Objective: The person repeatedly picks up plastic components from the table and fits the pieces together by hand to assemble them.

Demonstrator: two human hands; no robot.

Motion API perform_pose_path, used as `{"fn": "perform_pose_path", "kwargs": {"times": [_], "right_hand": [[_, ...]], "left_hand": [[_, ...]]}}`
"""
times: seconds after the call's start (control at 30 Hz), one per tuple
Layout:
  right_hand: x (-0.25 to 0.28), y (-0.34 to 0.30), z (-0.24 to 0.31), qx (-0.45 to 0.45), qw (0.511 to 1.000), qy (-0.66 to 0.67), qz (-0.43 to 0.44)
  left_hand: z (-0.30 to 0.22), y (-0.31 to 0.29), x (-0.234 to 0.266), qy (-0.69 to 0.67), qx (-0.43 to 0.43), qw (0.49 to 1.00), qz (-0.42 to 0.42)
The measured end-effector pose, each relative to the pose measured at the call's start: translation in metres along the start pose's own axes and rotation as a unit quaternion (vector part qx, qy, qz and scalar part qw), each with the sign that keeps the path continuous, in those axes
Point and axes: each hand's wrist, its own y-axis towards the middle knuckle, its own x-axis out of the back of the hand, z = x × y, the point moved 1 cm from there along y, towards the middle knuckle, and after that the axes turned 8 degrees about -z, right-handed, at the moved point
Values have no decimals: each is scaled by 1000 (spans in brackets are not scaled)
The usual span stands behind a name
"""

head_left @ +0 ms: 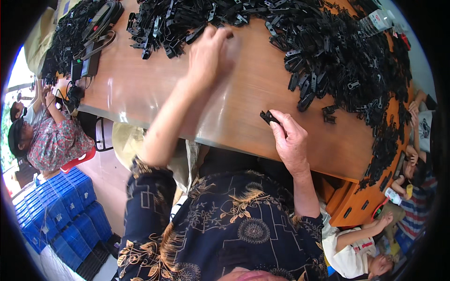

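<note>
Between the thumb and fingers of my right hand [291, 140] is a small black plastic clip-like part [269, 117], held above the near edge of the table. My left hand [206, 54] reaches forward, its fingers curled at the edge of a large heap of similar black parts [183, 23]. A small dark piece [229, 34] shows at its fingertips. Motion blurs the thumb side of that hand, and the rest of the piece is hidden.
More black parts [337, 56] heap along the right of the wooden table [253, 70]. A clear plastic bottle [377, 21] lies at the back right. Blue crates [65, 201] stack at lower left. People sit on both sides, including one in a patterned shirt [54, 143].
</note>
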Motion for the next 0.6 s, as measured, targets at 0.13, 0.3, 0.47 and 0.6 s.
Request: {"fn": "perform_pose_path", "kwargs": {"times": [0.13, 0.3, 0.47, 0.6], "right_hand": [[-3, -7, -7, -15, 999, 35, -8], [1, -15, -6, -109, 985, 137, -8], [-4, -13, -1, -175, 937, 301, -32], [-9, -13, 9, -190, 930, 315, -17]], "left_hand": [[34, 38, -18, 184, -88, 970, 131], [28, 21, -6, 98, -133, 972, 168], [-11, -54, 2, -340, 147, 911, 181], [-51, -99, 19, -460, 294, 812, 204]]}}
